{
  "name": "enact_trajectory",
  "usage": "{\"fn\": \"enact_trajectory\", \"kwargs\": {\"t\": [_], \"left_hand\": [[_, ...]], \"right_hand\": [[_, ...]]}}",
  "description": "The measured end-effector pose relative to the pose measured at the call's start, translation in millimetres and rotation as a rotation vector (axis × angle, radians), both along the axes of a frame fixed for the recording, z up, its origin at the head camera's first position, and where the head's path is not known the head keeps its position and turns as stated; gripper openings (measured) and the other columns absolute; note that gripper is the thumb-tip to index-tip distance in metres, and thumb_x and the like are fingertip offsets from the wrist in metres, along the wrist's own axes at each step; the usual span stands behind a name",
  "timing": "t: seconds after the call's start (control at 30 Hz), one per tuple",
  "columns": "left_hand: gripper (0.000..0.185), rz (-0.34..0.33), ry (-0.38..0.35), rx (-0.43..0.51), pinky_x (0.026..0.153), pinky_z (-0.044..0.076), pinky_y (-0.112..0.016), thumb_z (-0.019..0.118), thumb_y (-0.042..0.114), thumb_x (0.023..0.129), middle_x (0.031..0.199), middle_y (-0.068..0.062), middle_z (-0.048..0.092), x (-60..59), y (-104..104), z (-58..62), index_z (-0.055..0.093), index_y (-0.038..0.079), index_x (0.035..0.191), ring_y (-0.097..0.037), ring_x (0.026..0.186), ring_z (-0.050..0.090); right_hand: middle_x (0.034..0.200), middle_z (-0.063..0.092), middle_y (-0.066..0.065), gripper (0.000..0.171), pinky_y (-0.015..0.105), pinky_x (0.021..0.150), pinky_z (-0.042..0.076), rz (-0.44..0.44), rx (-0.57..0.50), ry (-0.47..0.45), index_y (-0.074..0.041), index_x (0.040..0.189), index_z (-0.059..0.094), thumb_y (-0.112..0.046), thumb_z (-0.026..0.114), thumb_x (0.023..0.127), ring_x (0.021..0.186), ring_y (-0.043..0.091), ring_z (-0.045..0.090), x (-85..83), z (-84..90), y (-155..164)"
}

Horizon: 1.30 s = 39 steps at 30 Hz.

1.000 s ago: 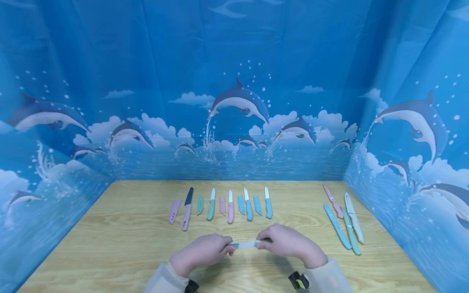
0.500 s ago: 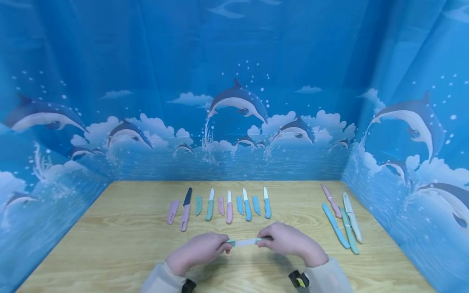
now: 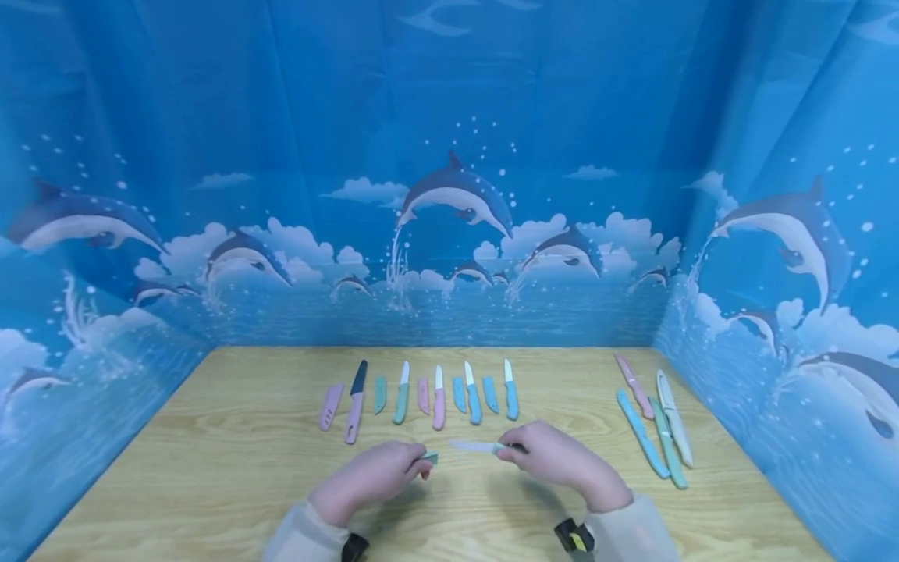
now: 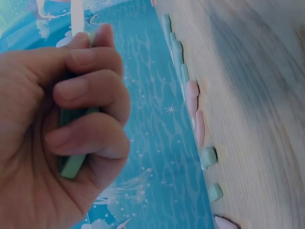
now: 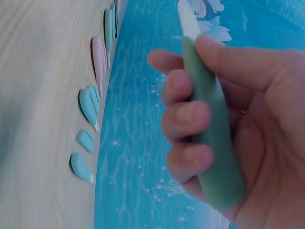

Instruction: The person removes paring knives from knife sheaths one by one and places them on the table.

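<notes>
My right hand [image 3: 558, 462] grips the green handle of a paring knife [image 5: 209, 114], fingers wrapped around it. Its white blade points left toward my other hand. In my left hand [image 3: 372, 478] is a green knife sheath [image 4: 72, 167], held within curled fingers that hide most of it; one end shows past the fingertips in the head view. A gap separates the blade's tip from the sheath. Both hands are over the front middle of the wooden table [image 3: 211, 468].
Beyond the hands runs a row of bare knives and sheaths, among them a purple knife [image 3: 354, 415], a pink knife [image 3: 438, 410] and a blue knife [image 3: 512, 400]. At right lie several sheathed or closed-looking knives, including a light blue one [image 3: 642, 435]. A dolphin-print curtain [image 3: 449, 304] surrounds the table.
The blade and the green sheath have come apart: earlier the blade ran right up to the sheath. My left hand has shifted slightly left, the right hand slightly up.
</notes>
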<state>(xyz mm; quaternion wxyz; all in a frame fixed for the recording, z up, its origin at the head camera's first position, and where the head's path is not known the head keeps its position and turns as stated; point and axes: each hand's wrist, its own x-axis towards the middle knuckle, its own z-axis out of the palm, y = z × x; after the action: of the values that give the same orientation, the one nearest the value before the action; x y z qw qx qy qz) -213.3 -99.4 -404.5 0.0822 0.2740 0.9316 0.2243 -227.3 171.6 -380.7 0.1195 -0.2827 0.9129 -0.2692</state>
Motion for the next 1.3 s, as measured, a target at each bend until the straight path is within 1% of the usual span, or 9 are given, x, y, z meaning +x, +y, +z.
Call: {"fn": "enact_trajectory", "kwargs": {"t": [0.23,0.37,0.53,0.63,0.73,0.83,1.03,1.17,1.3], "left_hand": [[0.022,0.119,-0.080,0.131,0.091,0.048,-0.053,0.044,0.016,0.102,0.103,-0.013,0.066,3.2,-14,-13.3,0.062,0.003,0.106,-0.035,0.104,0.062],[0.027,0.218,-0.075,0.155,0.094,0.044,-0.059,0.044,0.010,0.101,0.104,-0.017,0.061,11.9,-30,-21.8,0.058,-0.005,0.118,-0.040,0.103,0.060],[0.025,0.342,-0.033,0.093,0.090,0.048,-0.055,0.055,0.007,0.095,0.099,-0.014,0.059,17.5,-44,-26.0,0.059,-0.007,0.116,-0.035,0.096,0.061],[0.021,0.390,-0.004,0.069,0.085,0.051,-0.052,0.063,0.006,0.089,0.098,-0.015,0.064,16.3,-49,-22.8,0.062,-0.006,0.106,-0.034,0.094,0.063],[0.014,0.438,-0.011,0.059,0.071,0.053,-0.043,0.068,0.008,0.086,0.082,-0.008,0.063,14.5,-52,-17.2,0.065,-0.002,0.096,-0.024,0.074,0.061],[0.013,0.493,-0.015,0.045,0.055,0.047,-0.032,0.070,0.013,0.085,0.068,-0.004,0.055,13.1,-53,-12.6,0.066,0.001,0.091,-0.017,0.058,0.051],[0.018,0.534,0.021,-0.010,0.047,0.043,-0.027,0.070,0.017,0.087,0.063,-0.004,0.051,6.2,-55,-10.9,0.065,-0.001,0.085,-0.015,0.052,0.047],[0.020,0.515,0.009,-0.104,0.053,0.047,-0.031,0.073,0.017,0.083,0.067,-0.006,0.055,1.5,-51,-12.6,0.063,0.000,0.082,-0.017,0.056,0.050],[0.023,0.486,-0.013,-0.209,0.060,0.050,-0.034,0.079,0.016,0.077,0.068,-0.005,0.056,-2.4,-45,-14.2,0.062,0.001,0.081,-0.017,0.060,0.052]], "right_hand": [[0.068,0.053,-0.004,0.020,0.024,0.054,0.040,-0.055,-0.006,0.022,-0.004,0.098,0.069,-0.012,0.050,0.100,0.056,0.006,0.040,6.7,-10.7,-22],[0.079,0.061,0.002,0.021,0.027,0.059,0.045,-0.105,0.000,0.035,-0.002,0.106,0.068,-0.008,0.049,0.098,0.059,0.008,0.045,8.7,-17.3,-47],[0.100,0.066,0.011,0.024,0.034,0.069,0.052,-0.183,-0.031,0.008,0.002,0.114,0.064,-0.006,0.050,0.096,0.072,0.013,0.054,9.5,-23.5,-79],[0.092,0.065,0.008,0.020,0.030,0.065,0.049,-0.217,-0.047,0.010,0.002,0.109,0.064,-0.007,0.055,0.093,0.069,0.012,0.052,7.1,-27.3,-94],[0.082,0.060,0.004,0.013,0.027,0.059,0.045,-0.245,-0.055,0.007,0.000,0.099,0.065,-0.006,0.063,0.088,0.066,0.012,0.050,3.6,-31.5,-106],[0.076,0.058,0.002,0.006,0.027,0.058,0.044,-0.268,-0.054,-0.019,-0.002,0.088,0.065,-0.006,0.067,0.085,0.065,0.013,0.050,-0.1,-35.1,-118],[0.061,0.054,-0.001,0.017,0.025,0.051,0.041,-0.290,0.024,-0.067,-0.007,0.072,0.061,-0.015,0.070,0.084,0.052,0.012,0.047,-3.9,-40.2,-136],[0.052,0.048,-0.002,0.028,0.023,0.046,0.036,-0.264,0.060,-0.035,-0.009,0.061,0.054,-0.018,0.072,0.082,0.044,0.010,0.041,-5.4,-42.3,-146],[0.048,0.048,0.000,0.030,0.021,0.039,0.036,-0.261,0.066,-0.075,-0.009,0.059,0.052,-0.014,0.073,0.080,0.038,0.009,0.041,-6.7,-42.6,-156]]}}
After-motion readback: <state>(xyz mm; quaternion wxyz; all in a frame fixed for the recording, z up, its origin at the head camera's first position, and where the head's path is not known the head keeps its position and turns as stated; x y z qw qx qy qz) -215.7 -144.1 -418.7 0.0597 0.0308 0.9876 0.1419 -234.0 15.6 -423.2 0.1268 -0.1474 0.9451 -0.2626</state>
